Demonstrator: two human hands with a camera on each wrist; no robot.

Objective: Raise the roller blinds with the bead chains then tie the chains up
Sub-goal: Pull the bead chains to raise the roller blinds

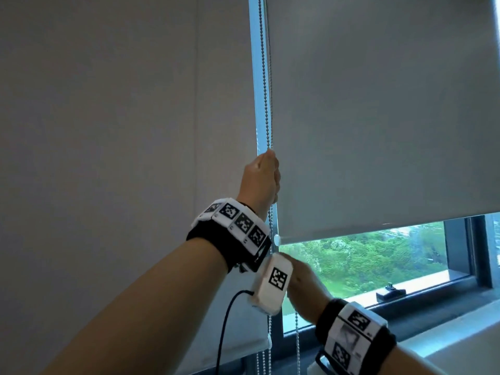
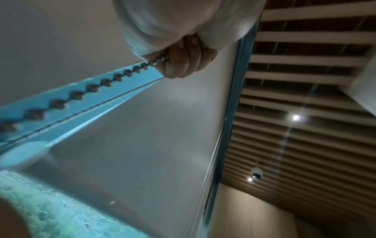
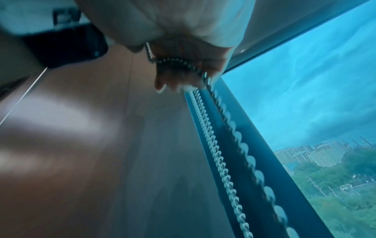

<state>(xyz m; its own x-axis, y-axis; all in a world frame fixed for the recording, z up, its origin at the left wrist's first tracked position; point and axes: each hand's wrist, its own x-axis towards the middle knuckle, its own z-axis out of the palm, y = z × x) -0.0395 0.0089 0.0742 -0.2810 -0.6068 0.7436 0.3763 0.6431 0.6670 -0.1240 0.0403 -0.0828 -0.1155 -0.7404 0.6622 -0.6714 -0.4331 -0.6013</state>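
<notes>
A grey roller blind [image 1: 378, 117] covers most of the window, its bottom rail [image 1: 378, 226] a little above the sill. The metal bead chain [image 1: 266, 90] hangs along its left edge. My left hand [image 1: 262, 182] is raised and grips one strand; in the left wrist view its fingers [image 2: 183, 64] curl round the chain [image 2: 91, 87]. My right hand [image 1: 305, 282] is lower, partly hidden behind the left wrist camera. In the blurred right wrist view the chain [image 3: 230, 128] runs across the right hand's curled fingers [image 3: 183, 69] and on downward.
A second grey blind [image 1: 135, 131] hangs fully lowered at the left, with its own chains [image 1: 261, 358] beside it. A dark window frame [image 1: 457, 250], a sill and a small black object [image 1: 389, 292] lie below right. A black cable [image 1: 224, 320] hangs from my left wrist.
</notes>
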